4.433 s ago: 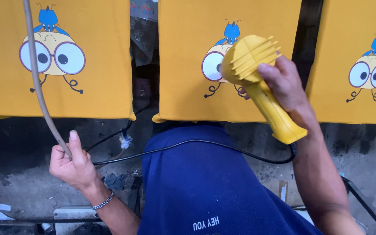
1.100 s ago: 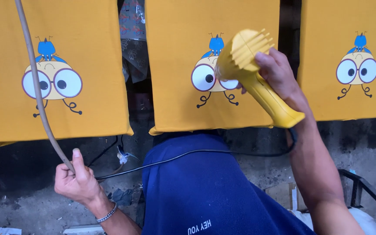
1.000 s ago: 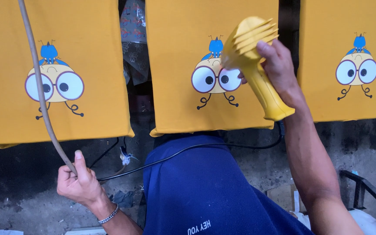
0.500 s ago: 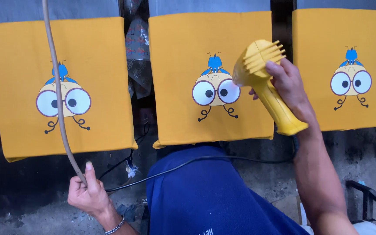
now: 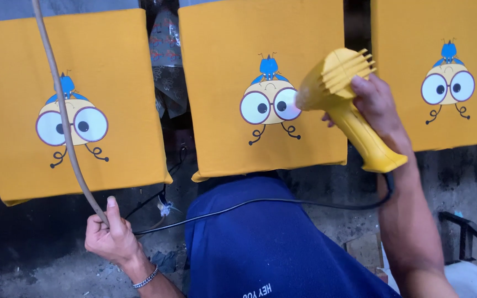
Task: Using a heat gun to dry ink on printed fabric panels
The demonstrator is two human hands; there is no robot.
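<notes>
Looking down from the head camera, a yellow plastic pistol-shaped heat gun (image 5: 344, 99) is seen held up in the right hand (image 5: 379, 105). Its barrel points to the left and slightly down, at the printed cartoon bug with big round eyes (image 5: 269, 99) on the middle yellow fabric panel (image 5: 260, 88); the nozzle is very close to the print's right eye, though contact cannot be judged. The handle's long axis runs down and to the right, ending below the hand. The grip of the right hand is closed around the upper handle, just behind the ribbed rear of the body, so the barrel lies left of the fingers and the handle's butt lies below them. A thin black power cord (image 5: 260, 203) is seen running from the butt leftward across the blue shirt (image 5: 271, 243) of the person.

The left hand (image 5: 109, 237), with a metal bracelet (image 5: 144, 278) at the wrist, is closed on a long tan hose (image 5: 62, 116), thumb laid upward along it; the hose rises from the hand to the top left, crossing the left panel.

Three yellow panels are counted, hung side by side: left (image 5: 67, 99), middle, and right (image 5: 443, 72). Each carries one bug print, three in all. One heat gun, one hose and one cord are seen.
</notes>
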